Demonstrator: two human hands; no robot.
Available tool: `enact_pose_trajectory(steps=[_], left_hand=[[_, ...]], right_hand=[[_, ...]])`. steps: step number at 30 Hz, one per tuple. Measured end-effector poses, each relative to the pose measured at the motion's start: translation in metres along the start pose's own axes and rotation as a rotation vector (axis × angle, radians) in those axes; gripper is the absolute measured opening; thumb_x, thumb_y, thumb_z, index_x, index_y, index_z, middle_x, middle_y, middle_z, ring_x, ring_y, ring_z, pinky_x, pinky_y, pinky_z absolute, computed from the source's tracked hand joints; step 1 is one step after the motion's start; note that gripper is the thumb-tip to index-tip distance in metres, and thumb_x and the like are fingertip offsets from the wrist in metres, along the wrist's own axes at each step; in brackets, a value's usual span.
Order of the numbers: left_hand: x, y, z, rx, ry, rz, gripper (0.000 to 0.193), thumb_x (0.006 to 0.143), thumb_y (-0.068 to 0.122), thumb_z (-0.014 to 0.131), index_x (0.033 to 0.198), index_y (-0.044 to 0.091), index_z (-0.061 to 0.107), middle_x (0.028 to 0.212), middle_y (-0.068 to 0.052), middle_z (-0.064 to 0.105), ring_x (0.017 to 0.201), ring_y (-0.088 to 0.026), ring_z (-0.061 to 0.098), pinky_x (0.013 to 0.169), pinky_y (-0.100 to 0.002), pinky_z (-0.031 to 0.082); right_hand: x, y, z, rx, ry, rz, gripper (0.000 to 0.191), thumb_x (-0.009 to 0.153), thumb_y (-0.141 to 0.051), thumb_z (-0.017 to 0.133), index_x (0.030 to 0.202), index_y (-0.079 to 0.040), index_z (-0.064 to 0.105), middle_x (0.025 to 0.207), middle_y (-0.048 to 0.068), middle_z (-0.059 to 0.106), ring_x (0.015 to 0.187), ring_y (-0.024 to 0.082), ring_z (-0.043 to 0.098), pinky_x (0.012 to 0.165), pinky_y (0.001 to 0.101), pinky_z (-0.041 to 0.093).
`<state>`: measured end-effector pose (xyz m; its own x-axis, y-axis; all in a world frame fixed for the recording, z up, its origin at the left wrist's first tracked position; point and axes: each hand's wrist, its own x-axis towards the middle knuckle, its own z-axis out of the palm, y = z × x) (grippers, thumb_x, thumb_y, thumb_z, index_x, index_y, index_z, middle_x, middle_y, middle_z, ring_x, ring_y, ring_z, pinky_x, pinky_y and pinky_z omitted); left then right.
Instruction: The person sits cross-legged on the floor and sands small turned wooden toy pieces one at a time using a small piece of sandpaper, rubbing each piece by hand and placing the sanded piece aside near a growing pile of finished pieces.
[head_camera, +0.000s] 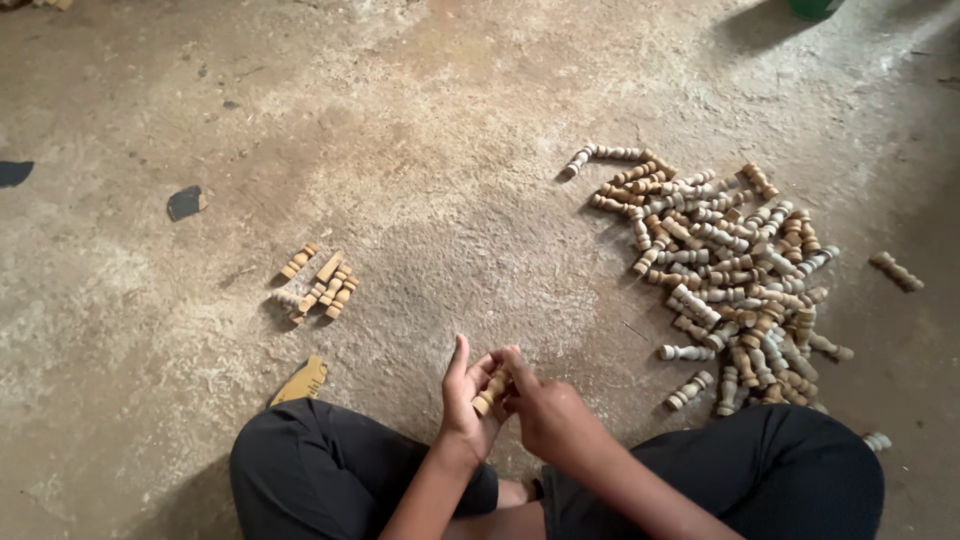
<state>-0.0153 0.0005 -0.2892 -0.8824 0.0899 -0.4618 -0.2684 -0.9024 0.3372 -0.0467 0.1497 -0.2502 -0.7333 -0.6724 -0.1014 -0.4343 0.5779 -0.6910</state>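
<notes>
Brightness: soft, dim daylight, warm grey-brown cast.
Light source: brightest patch of floor (450, 120) toward 12 o'clock; corners fall off darker.
Shadows: small heap of pegs (318, 282) and large pile (735, 275) throw short, soft shadows toward 8 o'clock.
Glare: pale washed sheen near 1 o'clock.
Focus: mostly sharp; hands slightly soft.
Edges: mild wide-angle stretch, dimmer at 3 and 9 o'clock.
</notes>
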Motion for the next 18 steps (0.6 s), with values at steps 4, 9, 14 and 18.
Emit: enact_pose_trajectory(steps=[4,9,14,18], left_hand=[[-0.002,-0.003,0.004,-0.051,0.166,-0.038,0.072,0.091,0.072,0.043,0.115,0.007,0.066,0.098,-0.008,0.070,0.089,-0.023,0.065,0.082,-0.038,0.051],[-0.005,0.001,0.006,-0.209,0.112,0.146,0.063,0.097,0.063,0.051,0.107,0.003,0.064,0.095,-0.012,0.068,0.093,-0.026,0.068,0.091,-0.042,0.055],[-0.004,0.002,0.005,-0.267,0.218,0.202,0.053,0.096,0.059,0.052,0.099,0.006,0.062,0.093,-0.012,0.068,0.091,-0.026,0.068,0.090,-0.042,0.056],[-0.001,-0.003,0.001,-0.144,0.207,0.252,0.051,0.099,0.057,0.048,0.099,0.008,0.062,0.092,-0.009,0.068,0.090,-0.025,0.068,0.086,-0.040,0.055]], right_hand=[[0.002,0.010,-0.008,0.074,0.137,-0.229,0.079,0.081,0.003,0.063,0.154,-0.001,0.033,0.102,0.027,0.073,0.081,0.042,0.073,0.070,0.0464,0.059],[0.005,0.008,-0.012,0.239,0.167,-0.030,0.081,0.084,0.001,0.064,0.156,-0.004,0.029,0.087,0.021,0.074,0.075,0.037,0.074,0.069,0.0435,0.059],[0.008,0.003,-0.014,0.336,0.174,0.077,0.060,0.086,-0.004,0.067,0.143,-0.006,0.047,0.083,0.018,0.075,0.072,0.034,0.076,0.067,0.0416,0.058],[0.005,0.002,-0.010,0.250,0.192,0.028,0.043,0.089,-0.007,0.067,0.131,-0.005,0.060,0.086,0.018,0.075,0.076,0.036,0.076,0.068,0.0423,0.058]])
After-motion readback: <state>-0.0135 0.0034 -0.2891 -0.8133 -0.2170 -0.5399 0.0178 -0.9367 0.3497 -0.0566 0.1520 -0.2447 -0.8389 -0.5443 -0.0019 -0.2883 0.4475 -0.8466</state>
